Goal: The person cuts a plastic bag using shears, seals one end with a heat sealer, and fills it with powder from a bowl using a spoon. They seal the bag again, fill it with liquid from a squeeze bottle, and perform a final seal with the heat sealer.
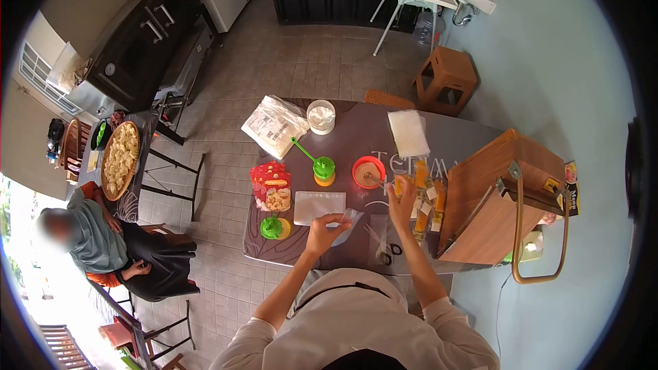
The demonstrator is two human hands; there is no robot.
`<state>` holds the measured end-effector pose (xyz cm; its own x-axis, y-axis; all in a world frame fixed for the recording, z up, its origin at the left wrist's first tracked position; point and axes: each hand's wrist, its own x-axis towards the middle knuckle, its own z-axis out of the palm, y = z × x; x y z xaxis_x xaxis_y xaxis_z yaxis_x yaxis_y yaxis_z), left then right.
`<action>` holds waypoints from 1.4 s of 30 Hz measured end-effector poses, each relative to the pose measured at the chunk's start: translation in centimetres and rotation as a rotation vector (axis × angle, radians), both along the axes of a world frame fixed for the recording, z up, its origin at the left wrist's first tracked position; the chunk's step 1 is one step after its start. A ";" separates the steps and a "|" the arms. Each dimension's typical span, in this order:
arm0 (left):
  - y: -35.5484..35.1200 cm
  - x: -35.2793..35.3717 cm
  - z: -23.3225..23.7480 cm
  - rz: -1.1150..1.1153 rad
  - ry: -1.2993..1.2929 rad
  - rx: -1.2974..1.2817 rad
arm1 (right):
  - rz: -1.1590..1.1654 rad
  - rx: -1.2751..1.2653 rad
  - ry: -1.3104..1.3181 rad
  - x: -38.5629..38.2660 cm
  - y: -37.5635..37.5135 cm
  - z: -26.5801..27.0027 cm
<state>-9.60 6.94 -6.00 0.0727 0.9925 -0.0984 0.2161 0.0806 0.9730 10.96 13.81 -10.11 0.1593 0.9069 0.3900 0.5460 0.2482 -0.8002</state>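
My left hand point(322, 234) pinches a small clear plastic bag point(350, 225) near the table's front edge. My right hand point(403, 207) is closed on a spoon point(376, 180), whose head dips into a light brown substance in a red bowl point(355, 178). Left of the bowl stands a green-topped bottle point(323, 168) with yellow-orange contents. A second green-topped bottle point(275, 227) is beside my left forearm. Between them lies a stack of clear plastic sheets or bags point(319, 199). Black-handled scissors point(393, 251) rest near my right wrist.
Small yellow-and-white packets point(423, 207) lie right of my right hand, beside a wooden box with a handle point(473, 226). A white tub point(321, 118), white packages point(275, 127) and a red printed pack point(271, 181) are on the table. A seated person point(103, 240) is at left.
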 end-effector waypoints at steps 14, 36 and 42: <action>0.7 -1.0 1.0 0.082 0.028 -0.027 | 0.005 -0.351 0.228 2.2 3.0 -8.7; 0.3 -1.5 -0.5 0.133 0.025 -0.028 | -0.133 -0.527 0.569 3.2 4.3 -12.3; 0.4 -1.5 -0.2 0.118 0.043 0.009 | -0.192 -0.839 1.043 2.7 2.6 -8.8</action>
<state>-11.06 7.30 -6.23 -0.0487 0.9947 -0.0904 0.2470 0.0997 0.9639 13.61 16.45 -18.94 0.1894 0.7401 -0.6453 -0.4333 -0.5268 -0.7313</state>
